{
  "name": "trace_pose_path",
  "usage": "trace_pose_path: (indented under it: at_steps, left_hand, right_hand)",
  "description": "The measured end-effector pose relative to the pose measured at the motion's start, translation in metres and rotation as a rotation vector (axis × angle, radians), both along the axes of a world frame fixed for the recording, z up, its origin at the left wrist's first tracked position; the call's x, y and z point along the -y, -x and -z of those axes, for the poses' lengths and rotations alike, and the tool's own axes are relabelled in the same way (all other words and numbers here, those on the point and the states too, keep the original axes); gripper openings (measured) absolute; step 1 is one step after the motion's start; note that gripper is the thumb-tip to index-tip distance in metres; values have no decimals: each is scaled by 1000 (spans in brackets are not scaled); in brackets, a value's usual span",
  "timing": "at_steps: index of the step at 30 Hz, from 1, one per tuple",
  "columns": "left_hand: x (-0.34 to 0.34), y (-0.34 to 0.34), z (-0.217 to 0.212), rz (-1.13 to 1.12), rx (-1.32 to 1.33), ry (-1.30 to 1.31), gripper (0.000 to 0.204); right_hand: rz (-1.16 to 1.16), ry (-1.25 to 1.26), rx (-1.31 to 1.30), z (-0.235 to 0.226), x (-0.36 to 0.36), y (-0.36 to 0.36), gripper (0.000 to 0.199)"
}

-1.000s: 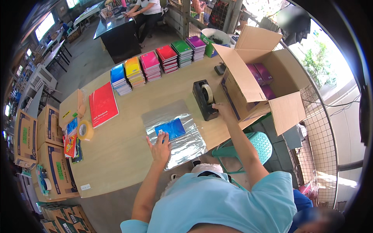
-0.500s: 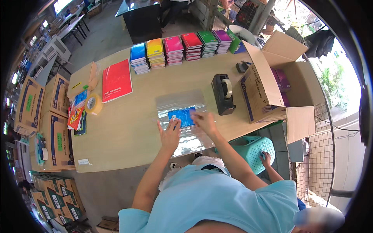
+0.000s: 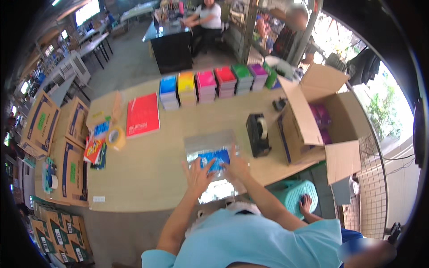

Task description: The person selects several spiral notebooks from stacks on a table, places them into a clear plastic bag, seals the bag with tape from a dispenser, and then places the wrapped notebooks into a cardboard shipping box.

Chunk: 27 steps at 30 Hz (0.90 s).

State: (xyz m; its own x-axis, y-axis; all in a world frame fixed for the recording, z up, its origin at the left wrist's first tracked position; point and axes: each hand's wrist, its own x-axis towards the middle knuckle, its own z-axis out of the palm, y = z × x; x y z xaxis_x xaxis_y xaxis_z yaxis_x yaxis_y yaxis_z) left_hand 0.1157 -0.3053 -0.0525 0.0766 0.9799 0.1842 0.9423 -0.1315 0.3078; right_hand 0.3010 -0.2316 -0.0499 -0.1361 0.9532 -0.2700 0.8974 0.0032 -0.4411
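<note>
A: Grip status?

B: Left hand (image 3: 197, 175) is flat, fingers spread, palm down on the clear plastic sleeve (image 3: 210, 157). Right hand (image 3: 237, 166) is also open and flat, pressing the sleeve's right side just beside the left. Nothing pinched or clasped in either.

A: Where's the sleeve relative to the hands?

B: Under both palms, at the near edge of the wooden table (image 3: 147, 174), running away from the person. Fingertips of both hands meet at the blue booklet (image 3: 213, 159) inside it.

A: Look of it?

B: Shiny, see-through, rectangular, strong glare on the near end. Booklet sits about mid-sleeve, partly covered by the fingers.

A: Surroundings?

B: Black tape dispenser (image 3: 258, 134) just right of the sleeve, not touching. Past that, an open cardboard box (image 3: 308, 120) with purple items inside. Red notebook (image 3: 142, 115) well left, a tape roll (image 3: 115, 136) beside it. Row of coloured booklet stacks (image 3: 214, 82) along the far edge. Teal plastic stool (image 3: 292, 198) below the table edge, with someone else's hand on it.
</note>
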Motion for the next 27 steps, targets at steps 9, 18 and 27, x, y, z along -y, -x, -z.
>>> trace_pose_path:
  at_steps: [9, 18, 27]
  left_hand:
    - [67, -20, 38, -601, 1685, 617, 54]
    - [11, -68, 72, -343, 2010, 187, 47]
    - [19, -59, 40, -2, 1017, -144, 110]
  right_hand:
    - [-469, -514, -38, -5, -56, 20, 104]
    - [-646, 86, -331, 16, -76, 20, 96]
    - [-324, -32, -1129, 57, -8, -8, 85]
